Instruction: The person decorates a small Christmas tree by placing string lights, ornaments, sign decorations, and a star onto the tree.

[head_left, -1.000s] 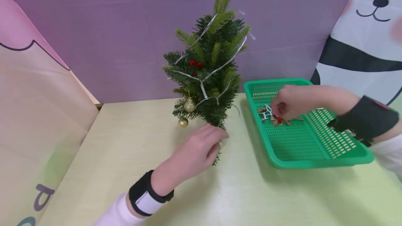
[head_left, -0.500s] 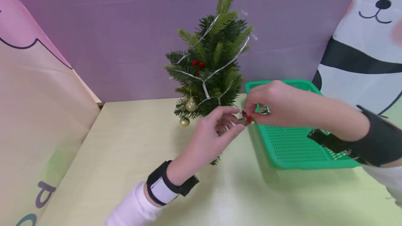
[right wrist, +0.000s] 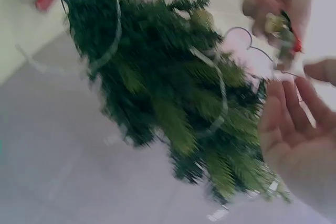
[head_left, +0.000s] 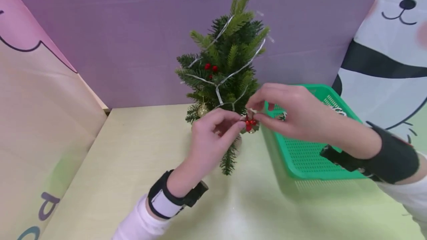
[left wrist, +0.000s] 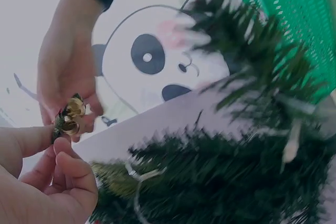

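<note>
A small Christmas bell ornament (head_left: 250, 123) with red berries, green leaves and gold bells hangs between my two hands, in front of the tree's lower right side. My left hand (head_left: 211, 138) pinches its body between thumb and forefinger; the gold bells (left wrist: 72, 116) stick out past these fingertips in the left wrist view. My right hand (head_left: 295, 112) has its curled fingers and thumb at the ornament's thin pale cord (head_left: 252, 110), which spans between the fingertips. The decorated Christmas tree (head_left: 227, 58) stands upright just behind, wound with a white light string (head_left: 218, 93).
A green plastic basket (head_left: 287, 162) with several small ornaments stands right of the tree, partly behind my right hand and forearm. A gold glitter bauble (head_left: 202, 110) and red berries (head_left: 211, 67) hang on the tree. A purple cloth (head_left: 133, 47) backs the pale table (head_left: 140, 147).
My right hand has brought the bell ornament out of the basket to the left. My left hand has left the tree's lower part and taken hold of the ornament; my right has shifted to its cord.
</note>
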A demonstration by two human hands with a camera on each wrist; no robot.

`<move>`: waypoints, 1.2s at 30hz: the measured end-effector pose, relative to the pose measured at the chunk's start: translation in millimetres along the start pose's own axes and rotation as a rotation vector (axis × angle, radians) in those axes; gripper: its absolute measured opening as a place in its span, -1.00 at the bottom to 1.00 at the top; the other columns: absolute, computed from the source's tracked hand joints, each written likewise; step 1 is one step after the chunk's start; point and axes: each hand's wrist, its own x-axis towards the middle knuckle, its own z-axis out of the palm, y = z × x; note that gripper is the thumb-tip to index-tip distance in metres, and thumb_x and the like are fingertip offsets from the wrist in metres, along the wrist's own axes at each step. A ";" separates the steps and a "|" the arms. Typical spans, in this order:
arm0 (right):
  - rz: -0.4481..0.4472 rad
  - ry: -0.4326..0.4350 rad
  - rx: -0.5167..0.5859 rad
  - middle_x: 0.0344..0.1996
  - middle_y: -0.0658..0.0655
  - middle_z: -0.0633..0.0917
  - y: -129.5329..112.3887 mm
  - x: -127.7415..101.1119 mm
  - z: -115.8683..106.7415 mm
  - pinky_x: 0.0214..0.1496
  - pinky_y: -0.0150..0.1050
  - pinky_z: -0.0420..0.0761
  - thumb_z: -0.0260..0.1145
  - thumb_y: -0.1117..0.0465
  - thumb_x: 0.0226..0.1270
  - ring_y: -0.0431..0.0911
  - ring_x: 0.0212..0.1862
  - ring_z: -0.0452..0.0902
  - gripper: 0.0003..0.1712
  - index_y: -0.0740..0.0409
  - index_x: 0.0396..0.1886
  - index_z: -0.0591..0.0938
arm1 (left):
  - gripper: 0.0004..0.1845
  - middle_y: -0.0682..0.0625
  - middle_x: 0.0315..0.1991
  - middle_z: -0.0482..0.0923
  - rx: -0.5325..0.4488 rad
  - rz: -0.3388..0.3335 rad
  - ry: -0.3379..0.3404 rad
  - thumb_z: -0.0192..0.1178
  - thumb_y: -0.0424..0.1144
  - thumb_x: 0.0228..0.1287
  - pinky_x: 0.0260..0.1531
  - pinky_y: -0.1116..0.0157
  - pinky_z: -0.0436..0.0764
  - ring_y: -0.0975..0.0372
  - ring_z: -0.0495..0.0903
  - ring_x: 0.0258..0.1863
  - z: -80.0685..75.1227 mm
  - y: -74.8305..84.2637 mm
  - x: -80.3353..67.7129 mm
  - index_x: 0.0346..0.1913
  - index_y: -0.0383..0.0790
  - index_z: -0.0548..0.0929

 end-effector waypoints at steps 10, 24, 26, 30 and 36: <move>0.214 0.050 0.288 -0.29 -0.11 0.63 1.2 -4.2 15.2 -0.30 -0.43 0.58 0.25 0.28 0.31 -0.29 -0.30 0.55 -0.82 0.13 -0.10 0.60 | -0.91 -0.02 -0.34 0.68 0.079 0.135 0.105 0.38 -0.35 0.06 -0.55 0.45 0.52 0.36 0.52 -0.53 -13.1 11.0 7.4 -0.33 -0.27 0.76; 0.218 0.358 0.023 -0.49 0.00 0.67 8.1 17.3 23.2 -0.43 -0.50 0.39 0.39 0.34 0.14 -0.30 -0.48 0.44 -0.93 0.18 -0.35 0.67 | -0.90 -0.08 -0.38 0.72 0.538 0.475 0.283 0.25 -0.36 0.22 -0.48 0.35 0.48 0.14 0.52 -0.48 -10.1 4.5 35.5 -0.28 -0.29 0.74; 0.160 0.397 -0.052 -0.50 0.05 0.67 11.6 21.4 25.5 -0.43 -0.51 0.37 0.40 0.33 0.13 -0.27 -0.50 0.44 -0.92 0.21 -0.36 0.68 | -0.90 -0.08 -0.38 0.72 0.610 0.498 0.317 0.24 -0.35 0.23 -0.50 0.35 0.49 0.13 0.51 -0.48 -9.9 3.4 38.8 -0.29 -0.28 0.74; 0.104 0.445 -0.159 -0.52 0.11 0.67 15.4 27.8 28.9 -0.45 -0.49 0.37 0.40 0.28 0.15 -0.21 -0.52 0.48 -0.90 0.23 -0.36 0.68 | -0.89 -0.06 -0.42 0.72 0.773 0.534 0.393 0.25 -0.31 0.23 -0.53 0.36 0.49 0.12 0.46 -0.49 -9.0 1.6 43.7 -0.31 -0.24 0.77; 0.081 0.505 -0.350 -0.56 0.13 0.67 13.3 34.9 35.4 -0.55 -0.27 0.36 0.39 0.23 0.15 -0.09 -0.58 0.45 -0.87 0.22 -0.38 0.69 | -0.89 0.00 -0.51 0.70 1.034 0.604 0.495 0.28 -0.27 0.21 -0.61 0.34 0.35 0.15 0.43 -0.53 -6.9 0.7 47.1 -0.38 -0.17 0.78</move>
